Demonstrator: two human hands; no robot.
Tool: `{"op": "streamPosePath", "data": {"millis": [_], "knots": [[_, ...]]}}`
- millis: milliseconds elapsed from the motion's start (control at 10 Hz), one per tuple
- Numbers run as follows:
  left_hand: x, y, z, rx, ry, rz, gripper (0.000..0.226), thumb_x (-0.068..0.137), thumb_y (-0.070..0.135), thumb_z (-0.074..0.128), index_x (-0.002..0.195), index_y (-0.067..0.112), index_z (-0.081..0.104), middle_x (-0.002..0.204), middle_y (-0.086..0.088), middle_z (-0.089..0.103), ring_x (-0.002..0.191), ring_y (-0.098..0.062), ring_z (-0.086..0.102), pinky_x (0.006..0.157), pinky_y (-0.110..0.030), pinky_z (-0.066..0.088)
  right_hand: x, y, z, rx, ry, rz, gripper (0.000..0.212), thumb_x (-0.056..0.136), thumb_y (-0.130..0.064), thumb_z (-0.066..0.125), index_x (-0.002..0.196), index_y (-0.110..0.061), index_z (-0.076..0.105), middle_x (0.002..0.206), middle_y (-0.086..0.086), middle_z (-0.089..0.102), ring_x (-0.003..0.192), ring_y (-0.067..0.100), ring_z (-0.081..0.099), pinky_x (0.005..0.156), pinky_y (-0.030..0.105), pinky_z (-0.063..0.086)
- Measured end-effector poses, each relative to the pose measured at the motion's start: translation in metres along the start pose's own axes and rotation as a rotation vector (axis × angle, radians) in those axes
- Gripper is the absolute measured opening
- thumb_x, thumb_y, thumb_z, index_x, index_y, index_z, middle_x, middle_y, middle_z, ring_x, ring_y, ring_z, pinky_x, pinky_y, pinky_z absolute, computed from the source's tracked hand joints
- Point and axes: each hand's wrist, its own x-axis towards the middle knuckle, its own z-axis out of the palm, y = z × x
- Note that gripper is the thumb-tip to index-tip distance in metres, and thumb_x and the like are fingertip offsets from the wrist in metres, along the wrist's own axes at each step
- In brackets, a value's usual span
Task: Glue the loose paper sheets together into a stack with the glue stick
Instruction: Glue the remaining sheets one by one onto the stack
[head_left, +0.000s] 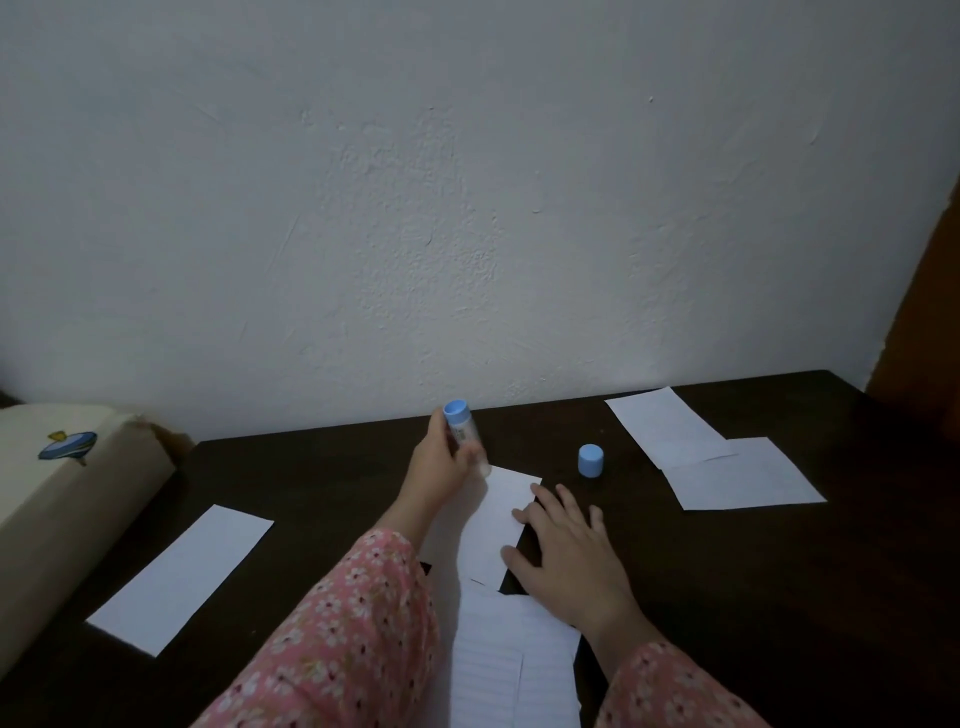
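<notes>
My left hand (439, 462) grips a glue stick (465, 434) with a blue end up; its lower tip touches the far left corner of a small white sheet (493, 525) in the middle of the dark table. My right hand (566, 551) lies flat with spread fingers on that sheet's right edge. The stick's blue cap (591, 460) stands alone to the right. More sheets lie around: one long strip (182, 571) at the left, two overlapping (717, 457) at the far right, and lined ones (514, 670) near me.
A cream box (62, 499) with a blue sticker leans against the table's left side. The white wall rises right behind the dark table (727, 597). A brown wooden surface (924, 322) shows at the right edge.
</notes>
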Motion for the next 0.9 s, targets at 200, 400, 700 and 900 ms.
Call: {"op": "streamPosePath", "data": {"millis": [200,400,700,900], "knots": [[-0.012,-0.006,-0.015,-0.328,0.244,-0.127,0.046,0.09,0.02,0.062,0.131,0.021,0.04,0.12,-0.002,0.056,0.105,-0.015,0.058,0.088,-0.037,0.052,0.0,0.0,0.001,0.002,-0.004,-0.004,0.052,0.095,-0.056,0.036,0.144,-0.037,0.033,0.161,-0.009,0.006,0.149,0.017,-0.006,0.117,0.048,-0.002],[-0.044,-0.013,-0.046,-0.797,0.382,-0.281,0.034,0.096,0.027,0.055,0.128,0.023,0.046,0.114,-0.007,0.06,0.098,-0.022,0.067,0.09,-0.038,0.055,-0.004,-0.002,0.0,0.006,0.015,0.003,0.052,0.096,-0.056,0.037,0.144,-0.036,0.034,0.161,-0.009,0.008,0.149,0.016,-0.004,0.118,0.048,0.0],[-0.108,-0.03,-0.072,-0.703,0.392,-0.364,0.031,0.088,0.015,0.063,0.117,0.015,0.054,0.108,-0.003,0.062,0.095,-0.018,0.059,0.071,-0.028,0.048,-0.003,-0.002,0.001,0.015,0.021,0.013,0.049,0.095,-0.057,0.037,0.142,-0.04,0.035,0.16,-0.011,0.011,0.148,0.013,-0.002,0.118,0.047,0.002],[-0.112,-0.04,-0.082,-0.29,0.322,-0.181,0.064,0.083,0.023,0.071,0.137,0.024,0.037,0.132,0.002,0.052,0.121,-0.016,0.05,0.09,-0.031,0.045,-0.005,-0.003,0.001,0.014,0.054,0.018,0.047,0.096,-0.057,0.035,0.141,-0.046,0.033,0.157,-0.009,0.016,0.147,0.013,0.004,0.119,0.045,0.004]]}}
